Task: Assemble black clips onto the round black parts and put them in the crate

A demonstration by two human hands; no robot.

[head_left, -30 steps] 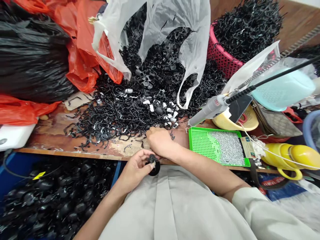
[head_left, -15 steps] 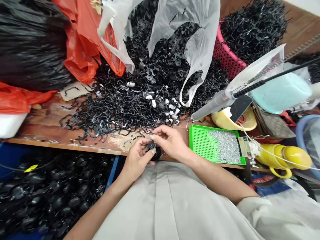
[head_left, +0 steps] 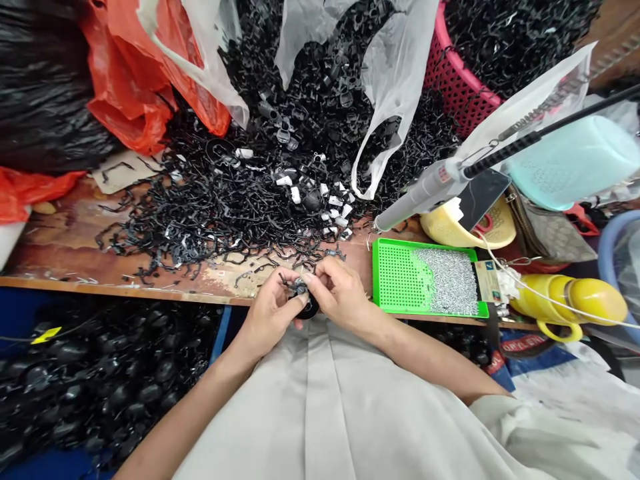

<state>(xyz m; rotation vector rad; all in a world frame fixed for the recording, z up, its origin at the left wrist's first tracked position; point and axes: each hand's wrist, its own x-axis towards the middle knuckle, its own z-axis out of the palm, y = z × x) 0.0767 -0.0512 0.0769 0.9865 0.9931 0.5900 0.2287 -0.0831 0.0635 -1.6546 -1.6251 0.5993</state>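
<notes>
My left hand (head_left: pixel 270 312) is closed around a small black part (head_left: pixel 309 309) with a round dark disc at its lower side, just over the table's front edge. The fingers of my right hand (head_left: pixel 339 292) are pinched at the upper side of this same part, touching it. Whether those fingers also hold a smaller piece is too small to tell. Beyond both hands lies a large heap of thin black plastic pieces (head_left: pixel 240 207), with small white pieces (head_left: pixel 336 208) scattered on its right part.
A green tray (head_left: pixel 400 308) of small silvery pieces lies right of my hands. Above it hangs a grey electric screwdriver (head_left: pixel 420 197). Further right are a yellow bowl (head_left: pixel 450 233) and yellow bottle (head_left: pixel 545 297). A blue bin (head_left: pixel 220 340) of black parts stands lower left.
My right hand's fingers have come down and closed in on the black part, which my left hand still holds. The whole view has shifted slightly, with the heap now higher in it.
</notes>
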